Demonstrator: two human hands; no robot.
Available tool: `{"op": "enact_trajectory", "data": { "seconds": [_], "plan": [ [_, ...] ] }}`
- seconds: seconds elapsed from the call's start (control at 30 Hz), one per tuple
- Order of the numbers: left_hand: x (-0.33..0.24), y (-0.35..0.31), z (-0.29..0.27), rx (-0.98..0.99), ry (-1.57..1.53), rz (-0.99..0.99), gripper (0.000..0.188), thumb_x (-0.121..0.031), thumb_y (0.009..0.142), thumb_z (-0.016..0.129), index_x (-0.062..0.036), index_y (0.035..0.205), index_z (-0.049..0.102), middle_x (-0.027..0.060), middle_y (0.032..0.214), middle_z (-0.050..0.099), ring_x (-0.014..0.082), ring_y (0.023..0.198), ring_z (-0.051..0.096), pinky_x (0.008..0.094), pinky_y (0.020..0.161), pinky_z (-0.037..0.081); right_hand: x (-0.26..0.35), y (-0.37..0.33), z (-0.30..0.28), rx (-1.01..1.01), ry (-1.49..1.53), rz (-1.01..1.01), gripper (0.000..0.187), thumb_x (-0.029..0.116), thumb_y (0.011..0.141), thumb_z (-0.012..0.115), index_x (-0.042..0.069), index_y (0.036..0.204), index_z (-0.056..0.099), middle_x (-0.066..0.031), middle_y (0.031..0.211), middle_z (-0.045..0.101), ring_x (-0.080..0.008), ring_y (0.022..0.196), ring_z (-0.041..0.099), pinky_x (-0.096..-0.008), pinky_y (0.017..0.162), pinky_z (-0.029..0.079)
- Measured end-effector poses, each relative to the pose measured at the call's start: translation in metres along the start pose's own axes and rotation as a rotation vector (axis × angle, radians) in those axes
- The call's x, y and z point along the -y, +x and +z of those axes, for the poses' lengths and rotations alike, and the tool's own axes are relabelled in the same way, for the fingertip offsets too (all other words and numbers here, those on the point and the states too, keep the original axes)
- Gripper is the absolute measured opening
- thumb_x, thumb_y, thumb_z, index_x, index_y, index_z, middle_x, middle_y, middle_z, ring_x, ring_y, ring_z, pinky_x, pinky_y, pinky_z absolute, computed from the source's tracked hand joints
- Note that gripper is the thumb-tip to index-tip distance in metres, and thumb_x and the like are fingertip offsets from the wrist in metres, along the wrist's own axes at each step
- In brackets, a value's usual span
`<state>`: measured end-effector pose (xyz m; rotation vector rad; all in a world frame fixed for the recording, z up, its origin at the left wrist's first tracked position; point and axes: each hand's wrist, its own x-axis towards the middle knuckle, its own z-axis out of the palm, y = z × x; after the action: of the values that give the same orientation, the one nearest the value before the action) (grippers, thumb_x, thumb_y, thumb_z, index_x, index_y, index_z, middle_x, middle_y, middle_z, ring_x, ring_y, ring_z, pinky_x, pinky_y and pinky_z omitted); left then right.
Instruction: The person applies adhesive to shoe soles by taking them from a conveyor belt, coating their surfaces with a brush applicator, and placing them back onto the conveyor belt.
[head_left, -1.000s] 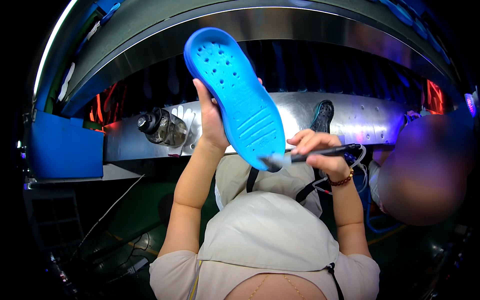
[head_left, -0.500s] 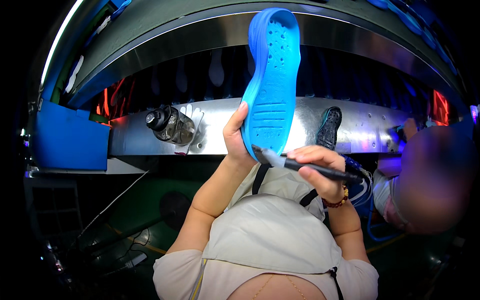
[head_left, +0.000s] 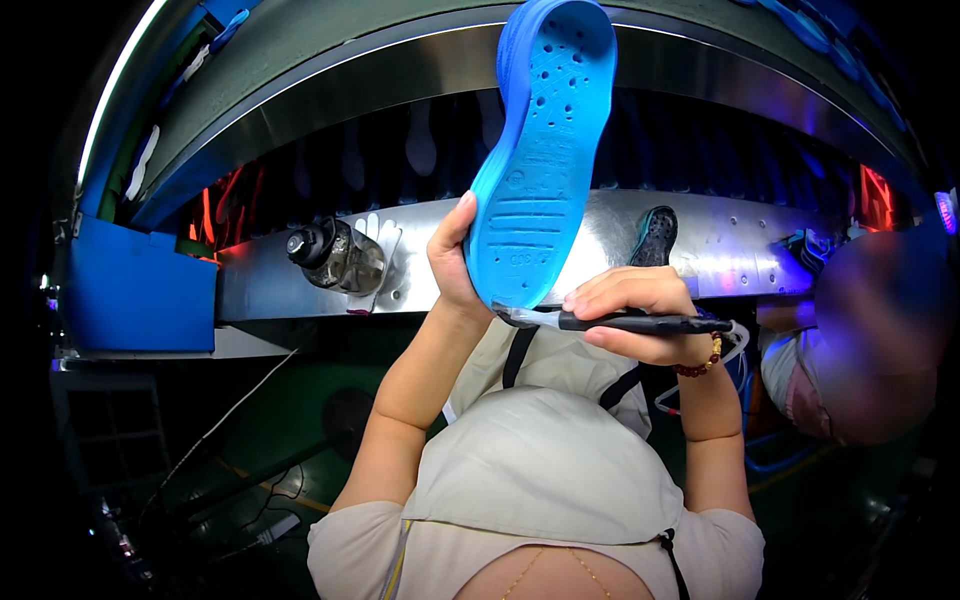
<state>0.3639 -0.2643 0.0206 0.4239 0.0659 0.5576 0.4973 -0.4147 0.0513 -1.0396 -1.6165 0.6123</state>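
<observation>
A bright blue shoe sole [head_left: 535, 190] is held up over the metal ledge, its hollow inner side with holes and ridges facing me. My left hand [head_left: 457, 258] grips its near end from the left side, thumb along the edge. In my right hand [head_left: 645, 312] is a brush [head_left: 625, 322] with a black handle and a pale ferrule, pinched between fingers and thumb. The brush's dark tip touches or nearly touches the sole's near rim.
On the metal ledge [head_left: 715, 240] stand a dark-lidded bottle [head_left: 335, 255] with a white glove [head_left: 385, 240] beside it and a black sole [head_left: 656, 238]. Behind runs a curved conveyor [head_left: 400, 60]. Another person [head_left: 860, 340] is close on the right.
The sole has come up nearer to me and looks larger. My right hand has turned the brush flatter, its tip shifting slightly left and down along the rim.
</observation>
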Motion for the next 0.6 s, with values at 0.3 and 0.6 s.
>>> {"op": "enact_trajectory", "data": {
  "seconds": [0.3, 0.6],
  "plan": [
    [-0.006, 0.008, -0.001, 0.029, -0.062, -0.236, 0.050, -0.033, 0.088, 0.039, 0.0073, 0.117, 0.047, 0.0222, 0.110, 0.056, 0.0314, 0.096, 0.059, 0.0417, 0.087, 0.046, 0.019, 0.004, 0.007, 0.181, -0.049, -0.050, 0.019, 0.005, 0.066, 0.072, 0.000, 0.081, 0.062, -0.0121, 0.084, 0.065, -0.0257, 0.081, 0.064, -0.0330, 0.072, 0.050],
    [-0.012, 0.002, 0.006, -0.032, 0.488, -0.707, 0.059, -0.036, 0.079, 0.056, 0.0041, 0.121, 0.045, 0.0225, 0.105, 0.055, 0.0262, 0.089, 0.059, 0.0336, 0.075, 0.050, 0.026, 0.004, -0.015, 0.458, -0.270, 0.048, 0.017, 0.006, 0.070, 0.070, 0.003, 0.086, 0.064, -0.0099, 0.088, 0.066, -0.0235, 0.082, 0.064, -0.0321, 0.073, 0.050]
  ]
}}
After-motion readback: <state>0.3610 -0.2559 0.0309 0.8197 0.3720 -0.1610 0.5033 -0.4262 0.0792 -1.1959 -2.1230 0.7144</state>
